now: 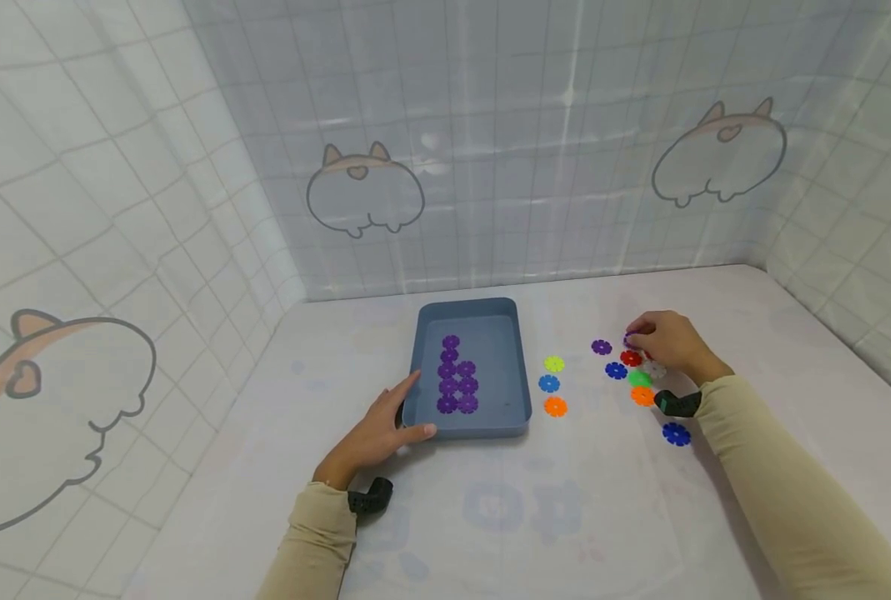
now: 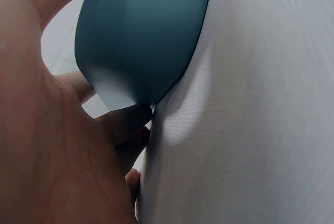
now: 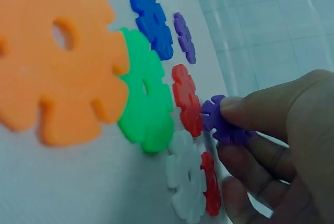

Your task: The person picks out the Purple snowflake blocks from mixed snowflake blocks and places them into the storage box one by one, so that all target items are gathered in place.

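Observation:
My right hand [image 1: 668, 340] pinches a purple snowflake disc [image 3: 224, 122] between thumb and fingertips, at the far end of a group of loose discs. Close by it lie a red disc [image 1: 630, 358], a white disc [image 3: 186, 177], a second red disc [image 3: 211, 183] and a green disc [image 1: 639, 378]. Another purple disc [image 1: 601, 347] lies just left of this hand. My left hand [image 1: 376, 429] holds the near left corner of a blue-grey tray [image 1: 466, 432], thumb at the front rim and fingers along the left side. Inside the tray, several purple discs [image 1: 468, 385] lie in two columns.
Right of the tray, a yellow disc [image 1: 554, 364], a light blue disc [image 1: 549, 383] and an orange disc [image 1: 556, 407] form a column. Dark blue discs [image 1: 676, 434] and another orange disc [image 1: 642, 396] lie near the right wrist. Tiled-pattern walls [image 1: 490, 167] enclose the table.

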Demonstrator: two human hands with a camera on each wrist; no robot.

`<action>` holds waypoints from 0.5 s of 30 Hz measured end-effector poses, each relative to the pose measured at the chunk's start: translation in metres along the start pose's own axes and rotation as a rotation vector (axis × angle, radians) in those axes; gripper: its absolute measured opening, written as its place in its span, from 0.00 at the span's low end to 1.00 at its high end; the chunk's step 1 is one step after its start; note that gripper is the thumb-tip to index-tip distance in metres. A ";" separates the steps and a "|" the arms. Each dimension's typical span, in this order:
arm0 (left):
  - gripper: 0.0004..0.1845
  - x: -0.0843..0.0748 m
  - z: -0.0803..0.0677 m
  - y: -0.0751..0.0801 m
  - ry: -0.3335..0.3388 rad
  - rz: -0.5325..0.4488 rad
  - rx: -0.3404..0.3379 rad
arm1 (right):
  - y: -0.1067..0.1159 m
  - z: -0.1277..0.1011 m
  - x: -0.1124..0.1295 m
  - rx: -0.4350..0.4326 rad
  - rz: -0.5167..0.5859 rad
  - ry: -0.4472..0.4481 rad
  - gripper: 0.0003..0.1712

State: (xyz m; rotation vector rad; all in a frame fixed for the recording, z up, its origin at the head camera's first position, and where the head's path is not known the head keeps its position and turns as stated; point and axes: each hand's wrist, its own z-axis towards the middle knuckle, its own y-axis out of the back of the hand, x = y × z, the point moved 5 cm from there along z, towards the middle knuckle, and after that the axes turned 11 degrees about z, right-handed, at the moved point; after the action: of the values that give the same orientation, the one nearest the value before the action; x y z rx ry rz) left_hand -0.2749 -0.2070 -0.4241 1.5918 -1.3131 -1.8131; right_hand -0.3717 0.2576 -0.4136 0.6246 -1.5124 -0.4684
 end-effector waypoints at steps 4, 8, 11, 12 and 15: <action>0.52 0.000 0.000 0.000 -0.003 0.003 0.000 | 0.003 -0.002 0.004 -0.033 0.019 0.016 0.18; 0.52 0.002 0.001 -0.001 0.004 0.009 -0.002 | 0.002 -0.004 0.009 -0.052 0.078 0.022 0.19; 0.52 0.003 0.001 -0.001 0.009 0.008 -0.002 | -0.002 -0.004 0.014 -0.049 0.155 0.018 0.22; 0.52 0.003 0.001 -0.001 0.009 0.005 -0.001 | -0.003 -0.003 0.015 -0.048 0.178 0.012 0.22; 0.52 0.002 0.001 -0.001 0.007 0.001 0.004 | -0.009 -0.001 0.017 -0.033 0.254 0.003 0.22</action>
State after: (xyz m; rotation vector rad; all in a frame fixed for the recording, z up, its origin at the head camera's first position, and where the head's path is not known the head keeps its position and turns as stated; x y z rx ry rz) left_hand -0.2762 -0.2079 -0.4266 1.5975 -1.3146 -1.8033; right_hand -0.3690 0.2395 -0.4061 0.4002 -1.5534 -0.2966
